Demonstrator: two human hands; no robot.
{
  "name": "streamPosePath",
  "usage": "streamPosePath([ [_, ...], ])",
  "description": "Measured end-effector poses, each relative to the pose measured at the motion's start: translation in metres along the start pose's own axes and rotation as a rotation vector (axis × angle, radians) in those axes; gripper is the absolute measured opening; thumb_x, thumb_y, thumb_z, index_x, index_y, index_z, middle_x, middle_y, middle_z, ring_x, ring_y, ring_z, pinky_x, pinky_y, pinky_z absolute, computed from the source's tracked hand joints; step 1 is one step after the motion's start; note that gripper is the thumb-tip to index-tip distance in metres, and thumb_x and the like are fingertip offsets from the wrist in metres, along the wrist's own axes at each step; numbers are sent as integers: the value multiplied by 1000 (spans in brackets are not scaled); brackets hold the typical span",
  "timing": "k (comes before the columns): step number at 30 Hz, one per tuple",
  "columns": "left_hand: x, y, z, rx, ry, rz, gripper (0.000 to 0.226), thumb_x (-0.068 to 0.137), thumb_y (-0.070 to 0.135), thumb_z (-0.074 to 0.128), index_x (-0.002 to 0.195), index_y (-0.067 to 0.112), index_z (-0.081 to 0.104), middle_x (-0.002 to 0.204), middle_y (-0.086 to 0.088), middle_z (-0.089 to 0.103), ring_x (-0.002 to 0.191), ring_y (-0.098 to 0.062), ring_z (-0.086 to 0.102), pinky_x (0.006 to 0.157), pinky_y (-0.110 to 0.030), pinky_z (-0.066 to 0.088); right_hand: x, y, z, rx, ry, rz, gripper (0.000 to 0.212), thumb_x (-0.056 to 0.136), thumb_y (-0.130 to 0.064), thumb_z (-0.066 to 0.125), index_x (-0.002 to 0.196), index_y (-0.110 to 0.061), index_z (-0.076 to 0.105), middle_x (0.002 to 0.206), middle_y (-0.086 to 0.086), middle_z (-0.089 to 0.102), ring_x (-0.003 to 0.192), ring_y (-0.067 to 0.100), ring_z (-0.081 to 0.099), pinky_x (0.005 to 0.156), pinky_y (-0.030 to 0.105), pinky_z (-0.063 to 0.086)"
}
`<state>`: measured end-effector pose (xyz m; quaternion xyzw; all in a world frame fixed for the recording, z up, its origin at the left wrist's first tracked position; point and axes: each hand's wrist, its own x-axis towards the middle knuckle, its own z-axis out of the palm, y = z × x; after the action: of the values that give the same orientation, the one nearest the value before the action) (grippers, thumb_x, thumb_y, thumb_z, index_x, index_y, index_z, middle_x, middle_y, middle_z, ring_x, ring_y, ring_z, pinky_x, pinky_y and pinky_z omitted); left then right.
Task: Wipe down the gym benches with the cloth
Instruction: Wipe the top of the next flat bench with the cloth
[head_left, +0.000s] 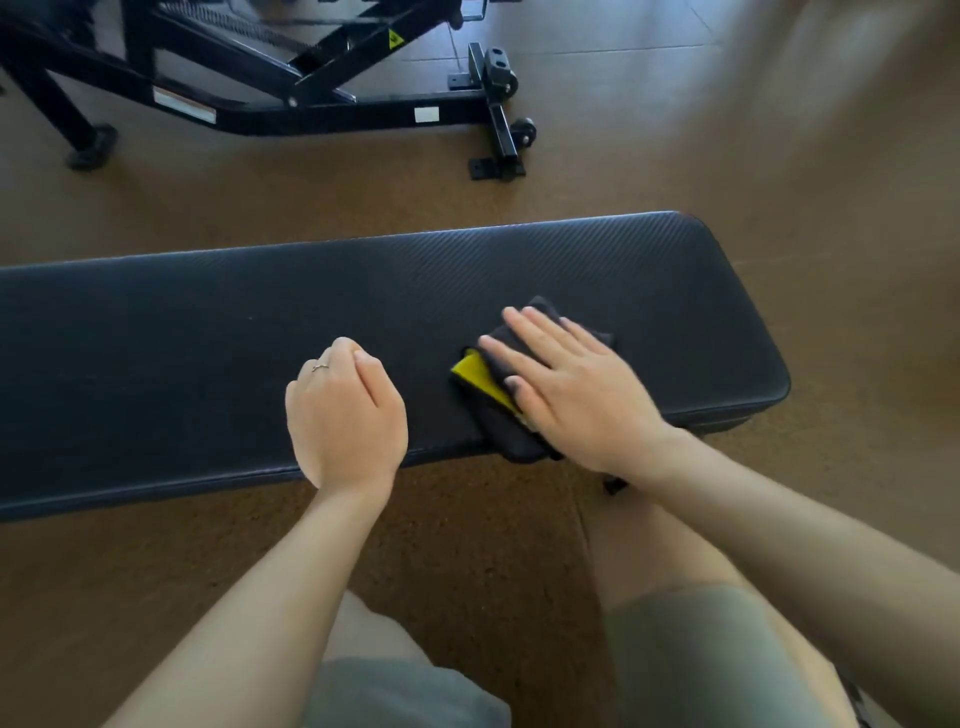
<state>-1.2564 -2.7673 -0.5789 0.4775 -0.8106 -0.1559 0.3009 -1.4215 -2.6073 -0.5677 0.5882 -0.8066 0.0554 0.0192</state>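
Knees in grey-green shorts (691, 654) fill the bottom of the view, with both bare forearms reaching out over them toward the work. Beyond them the brown floor (779, 156) spreads across the whole scene, and a black metal equipment frame (332, 111) stands on it at the far side, well apart from the hands. Nearer, a long black padded bench (208, 332) runs left to right, its rounded end showing on the right and its left end running out of view. On the pad near that right end lies the cloth (511, 400), dark with a yellow face showing at a fold, its near corner hanging just over the front edge. Pressed flat on top of it is the right hand (571, 384), fingers straight and spread, palm down, so the cloth is pinned between hand and pad instead of being grasped. Resting on the pad just beside the cloth, the left hand (345, 415) has its fingers curled under into a loose fist and holds nothing; a ring (320, 367) shows on one finger. By my reading the wiping step is in hand on this bench. Most of the pad stretches to the left, so the next move likely calls for sliding the cloth along it under steady flat pressure, with the left hand lifted out of the way.
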Motion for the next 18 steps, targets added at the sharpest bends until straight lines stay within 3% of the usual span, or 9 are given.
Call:
streamPosePath([
  [4,-1,3,0,-30,35,-31,31,101,10,36,72,16,45,61,10,38,57,-8,34,62,-35,34,-17,57,-14,-45,-86,115,55,109,-47,16,162,-35,26,170,4,23,158,20,15,128,42,15],
  [8,0,4,1,-11,36,-37,29,100,14,33,73,15,44,64,5,43,61,-17,37,62,-37,35,8,-5,-9,-61,-89,-35,59,108,-41,17,163,-20,28,170,7,22,159,23,14,129,46,13],
  [12,1,1,4,2,54,-2,31,102,16,32,73,18,41,64,9,38,61,-20,42,65,-36,36,63,-54,4,65,-135,-250,58,110,-42,16,163,-20,22,172,4,15,160,21,7,130,45,5],
  [15,3,-1,5,30,58,-18,33,104,15,33,72,18,38,63,10,36,59,-17,40,65,-34,33,116,-59,9,102,-117,-173,56,111,-41,17,164,-22,23,172,4,16,159,20,8,130,45,6],
  [18,3,0,4,31,63,-15,33,103,16,32,70,19,36,62,10,35,58,-17,38,64,-34,33,115,-71,14,83,-76,-75,57,111,-41,18,163,-20,25,171,7,18,159,23,10,129,48,10],
])
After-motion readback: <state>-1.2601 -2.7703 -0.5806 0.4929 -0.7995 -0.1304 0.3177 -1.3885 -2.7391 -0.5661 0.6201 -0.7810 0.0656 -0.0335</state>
